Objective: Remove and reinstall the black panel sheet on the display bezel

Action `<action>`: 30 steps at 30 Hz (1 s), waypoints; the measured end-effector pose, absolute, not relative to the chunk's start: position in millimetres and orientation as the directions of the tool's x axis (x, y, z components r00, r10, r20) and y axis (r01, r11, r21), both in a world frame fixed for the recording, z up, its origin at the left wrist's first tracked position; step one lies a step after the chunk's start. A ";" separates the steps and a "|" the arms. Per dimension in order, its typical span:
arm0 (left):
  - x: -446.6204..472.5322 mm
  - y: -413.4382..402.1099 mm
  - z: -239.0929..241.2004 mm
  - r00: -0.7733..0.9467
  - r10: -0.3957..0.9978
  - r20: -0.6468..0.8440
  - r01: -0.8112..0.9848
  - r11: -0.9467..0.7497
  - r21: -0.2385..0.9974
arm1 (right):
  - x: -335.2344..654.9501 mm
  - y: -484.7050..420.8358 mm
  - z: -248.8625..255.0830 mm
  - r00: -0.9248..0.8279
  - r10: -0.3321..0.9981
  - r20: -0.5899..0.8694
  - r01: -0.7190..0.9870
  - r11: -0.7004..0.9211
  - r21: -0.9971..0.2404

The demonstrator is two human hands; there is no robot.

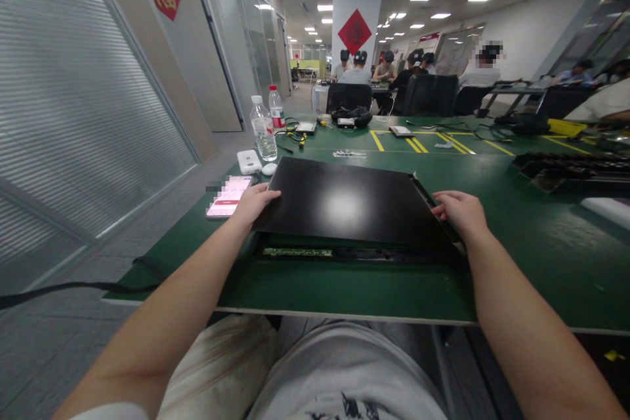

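Observation:
A black LCD panel (339, 200) with a glossy light reflection lies tilted over a black monitor frame (384, 254) on the green table. Its near edge is apart from the frame, and a narrow green circuit board (298, 252) shows in that gap. My left hand (254, 202) grips the panel's left edge, thumb on top and the other fingers mostly hidden beneath. At the opposite side, my right hand (460, 213) has its fingers bent and closed at the frame's right edge; the exact contact of the fingertips is hard to make out.
Beside my left hand lie a lit phone (230, 197) and a white power bank (249, 162). Two bottles, the nearer a clear water bottle (264, 131), stand behind. Small drives (402, 132) and cables lie at the table's far side. Dark stacked parts (571, 170) are at right. People sit beyond.

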State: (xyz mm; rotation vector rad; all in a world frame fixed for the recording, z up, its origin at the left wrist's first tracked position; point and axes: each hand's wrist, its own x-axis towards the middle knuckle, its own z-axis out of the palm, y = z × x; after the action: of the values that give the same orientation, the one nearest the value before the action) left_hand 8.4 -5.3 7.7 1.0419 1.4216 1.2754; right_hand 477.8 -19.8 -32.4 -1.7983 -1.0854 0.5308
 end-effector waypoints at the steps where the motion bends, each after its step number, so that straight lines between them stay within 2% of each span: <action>1: 8.7 -5.0 7.0 -0.200 0.975 -0.098 0.014 0.103 0.995 | 478.4 -20.0 -32.3 0.529 0.843 0.096 0.472 -0.198 -0.859; 6: 8.9 -4.3 5.1 -0.144 0.981 -0.129 0.030 0.135 0.990 | 475.7 -22.8 -26.1 0.569 0.817 0.096 0.537 -0.280 -0.796; 14: 7.5 -2.0 -4.3 -0.032 0.986 -0.166 -0.030 0.165 0.986 | 473.7 -26.1 -22.6 0.574 0.810 0.122 0.589 -0.305 -0.748; 24: 8.4 -2.3 -5.0 -0.019 0.990 -0.143 -0.029 0.142 0.989 | 470.6 -28.0 -18.9 0.569 0.809 0.150 0.630 -0.311 -0.711; 30: 8.7 0.0 -4.9 -0.012 0.983 -0.183 -0.055 0.182 0.982 | 471.0 -26.9 -18.6 0.576 0.808 0.124 0.629 -0.342 -0.698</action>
State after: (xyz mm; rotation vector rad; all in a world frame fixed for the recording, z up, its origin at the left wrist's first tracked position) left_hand 8.7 0.0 -4.9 1.0271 1.2634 1.1098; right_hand 471.0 -26.9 -18.6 -2.0837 -1.1420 0.3162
